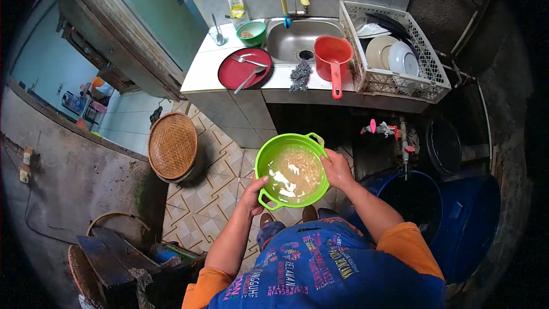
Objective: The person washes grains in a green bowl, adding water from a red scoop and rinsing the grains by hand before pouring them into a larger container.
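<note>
Between my two hands hangs a bright green plastic basin [293, 163] with loop handles. Cloudy water covers pale, small pieces at its bottom, and light glares off the surface; what the pieces are I cannot tell. My left hand [251, 195] grips the basin's lower-left rim near one handle, thumb on top. On the upper-right side my right hand [337, 170] holds the rim beside the other handle. The basin is held in front of my body, above the tiled floor [197, 206] and short of the counter.
Ahead, a white counter [200, 68] bears a steel sink [286, 43], a red dipper [333, 51], a scouring pad [299, 76], a red plate [229, 74] with cutlery and a green bowl [256, 30]. A dish crate [423, 88] stands right, blue barrels [472, 223] below, a woven-lidded container [172, 146] left.
</note>
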`<action>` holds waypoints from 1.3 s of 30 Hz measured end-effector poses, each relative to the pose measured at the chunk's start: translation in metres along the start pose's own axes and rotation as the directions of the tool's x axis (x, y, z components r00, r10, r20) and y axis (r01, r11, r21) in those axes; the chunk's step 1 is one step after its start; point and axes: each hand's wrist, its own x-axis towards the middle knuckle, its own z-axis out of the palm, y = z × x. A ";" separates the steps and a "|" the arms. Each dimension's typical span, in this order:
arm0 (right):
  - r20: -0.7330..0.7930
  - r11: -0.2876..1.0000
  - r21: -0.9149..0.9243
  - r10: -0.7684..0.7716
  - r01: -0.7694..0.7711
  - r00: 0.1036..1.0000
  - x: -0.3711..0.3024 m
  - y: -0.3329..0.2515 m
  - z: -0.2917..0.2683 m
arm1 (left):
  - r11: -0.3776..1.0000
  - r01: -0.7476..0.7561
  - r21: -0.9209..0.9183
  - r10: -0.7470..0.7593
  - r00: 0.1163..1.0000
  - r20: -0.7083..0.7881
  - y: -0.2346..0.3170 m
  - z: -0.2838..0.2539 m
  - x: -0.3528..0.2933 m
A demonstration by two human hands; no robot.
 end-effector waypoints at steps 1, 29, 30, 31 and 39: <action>-0.015 1.000 -0.016 -0.002 0.002 1.000 0.001 0.004 0.001 | 1.000 -0.013 -0.007 0.013 1.000 -0.006 0.000 0.002 -0.001; 0.305 -0.021 0.930 0.606 -0.368 0.734 0.070 0.126 0.045 | 0.962 -0.255 0.101 0.263 0.962 -0.070 0.022 0.069 0.015; 0.320 -0.029 0.928 0.575 -0.372 0.753 0.074 0.134 0.047 | 0.961 -0.254 0.105 0.261 0.963 -0.065 0.023 0.072 0.017; 0.333 -0.035 0.926 0.542 -0.375 0.772 0.078 0.141 0.049 | 0.963 -0.248 0.107 0.257 0.963 -0.078 0.025 0.076 0.019; 0.384 -0.076 0.905 0.569 -0.419 0.727 0.113 0.140 0.065 | 0.945 -0.277 0.175 0.299 0.947 -0.115 0.031 0.079 0.038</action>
